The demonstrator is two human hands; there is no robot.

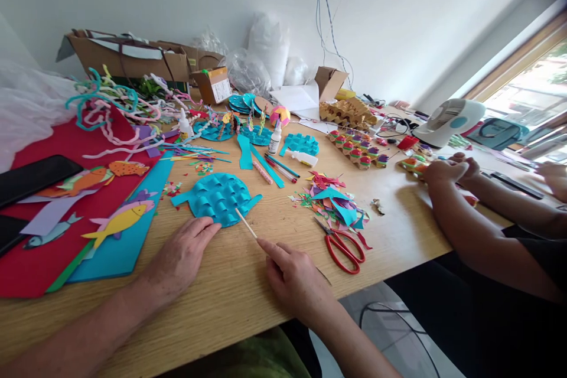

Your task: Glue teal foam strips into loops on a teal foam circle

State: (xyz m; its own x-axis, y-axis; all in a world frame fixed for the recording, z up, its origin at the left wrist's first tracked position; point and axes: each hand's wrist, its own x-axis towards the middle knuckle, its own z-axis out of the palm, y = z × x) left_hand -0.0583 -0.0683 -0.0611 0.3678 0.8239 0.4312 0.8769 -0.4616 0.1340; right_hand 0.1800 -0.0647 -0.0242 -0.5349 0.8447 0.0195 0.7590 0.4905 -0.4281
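Note:
In front of me lies a round blue paper cutout point(220, 196), covered with rows of curled strips and with blue paper tabs sticking out on both sides. My left hand point(179, 254) is at its near edge, fingertips closed on the rim; their undersides are hidden. A thin pale stick point(246, 224) is pinched in my right hand point(295, 277), its tip touching or just above the cutout's lower right part. Red-handled scissors point(343, 246) rest to the right of that hand. Beyond them is a heap of coloured paper scraps point(330, 199).
Glue bottles point(274, 139), pens point(283, 169) and paper strips point(199, 150) lie behind the cutout. Coloured sheets with fish cutouts point(119, 221) cover the left side. Painted egg carton pieces point(358, 149) stand right. A co-worker's hands point(447, 170) work at far right.

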